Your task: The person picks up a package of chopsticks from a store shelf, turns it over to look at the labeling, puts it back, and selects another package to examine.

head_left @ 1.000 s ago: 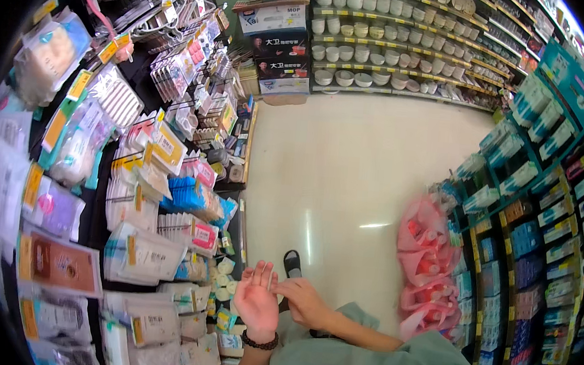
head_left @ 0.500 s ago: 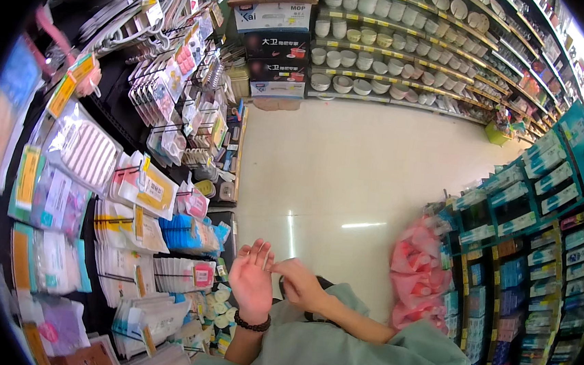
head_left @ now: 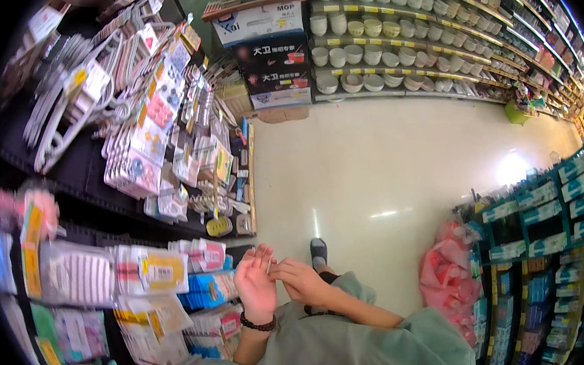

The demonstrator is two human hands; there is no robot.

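Observation:
My left hand (head_left: 255, 286) is held palm up with its fingers stretched and slightly curled. A dark beaded bracelet (head_left: 257, 323) circles that wrist. Beside its outer fingers is my right hand (head_left: 303, 282), thumb and fingertips pinched together and touching or almost touching the left hand. A thin pale bit shows at the pinch, too small to name. Both hands are in front of my green top (head_left: 368, 350). Hanging packs of household goods (head_left: 155, 268) are the nearest shop items, to the left of my hands.
Hangers (head_left: 71, 107) and carded goods (head_left: 147, 144) fill the left racks. Stacked boxes (head_left: 274, 57) stand ahead, beside shelves of bowls (head_left: 370, 55). A pink plastic bag (head_left: 446, 270) sits by the right-hand shelves. My slippered foot (head_left: 318, 248) is on the pale tiled floor (head_left: 355, 160).
My view has shifted and turned, so the left racks and the boxes appear tilted and moved. My foot has come into sight below. Both hands keep nearly the same pose.

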